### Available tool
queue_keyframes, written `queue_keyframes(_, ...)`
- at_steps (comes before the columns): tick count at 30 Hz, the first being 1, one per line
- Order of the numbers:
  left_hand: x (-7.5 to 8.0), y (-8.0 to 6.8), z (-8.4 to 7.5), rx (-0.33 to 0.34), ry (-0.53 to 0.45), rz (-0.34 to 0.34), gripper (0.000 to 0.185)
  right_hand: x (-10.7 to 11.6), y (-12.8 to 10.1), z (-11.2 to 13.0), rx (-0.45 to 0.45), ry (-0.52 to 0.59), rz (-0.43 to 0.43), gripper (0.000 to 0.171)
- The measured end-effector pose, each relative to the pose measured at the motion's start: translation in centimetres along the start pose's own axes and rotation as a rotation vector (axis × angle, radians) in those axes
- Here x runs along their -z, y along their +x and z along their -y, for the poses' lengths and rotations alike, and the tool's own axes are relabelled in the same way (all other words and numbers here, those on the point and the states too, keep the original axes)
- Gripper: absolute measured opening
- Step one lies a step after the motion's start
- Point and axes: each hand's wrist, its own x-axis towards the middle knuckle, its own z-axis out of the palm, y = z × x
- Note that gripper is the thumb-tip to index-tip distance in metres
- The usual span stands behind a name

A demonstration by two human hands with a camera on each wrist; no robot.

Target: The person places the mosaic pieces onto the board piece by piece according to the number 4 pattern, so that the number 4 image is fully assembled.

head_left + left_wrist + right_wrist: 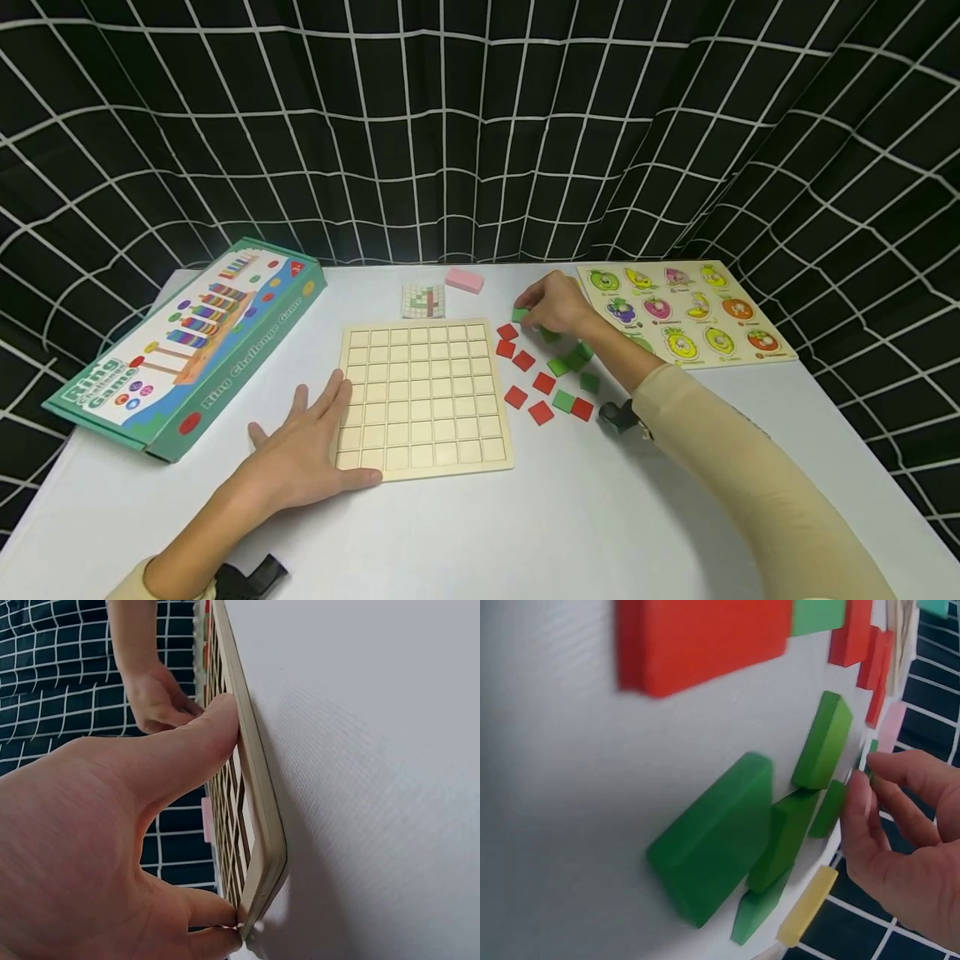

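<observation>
A wooden grid board (423,476) with square cells lies flat on the table. My left hand (303,454) rests at its near-left corner, fingers extended along the left rim and thumb on the front rim. In the left wrist view, the thumb (187,746) touches the board's edge. My right hand (558,304) pinches a green square tile (519,315) beyond the board's right side. Its fingertips close on the tile's edge in the right wrist view. Several green tiles (589,382) and red tiles (543,382) lie scattered below that hand.
Behind the board are a small patterned grid card (423,302) and a pink block (464,281). A fruit picture board (697,308) lies at the right. A green game box (202,342) stands left. A yellow piece (808,906) shows near the green tiles.
</observation>
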Motion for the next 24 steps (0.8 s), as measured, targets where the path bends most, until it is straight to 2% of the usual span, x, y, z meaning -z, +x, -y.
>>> queue_keyframes(6,-0.2,-0.1,0.0,0.008,-0.004,0.007,0.139,-0.2,0.1,0.6,0.007,0.073,0.026,0.029)
queue_keyframes(15,0.0,-0.1,0.1,0.004,-0.006,-0.009,0.138,-0.7,0.1,2.3,0.048,0.096,0.022,0.023)
queue_keyframes(24,0.0,-0.1,0.1,0.001,-0.019,-0.002,0.138,-1.9,0.2,3.8,0.065,0.143,0.055,0.022)
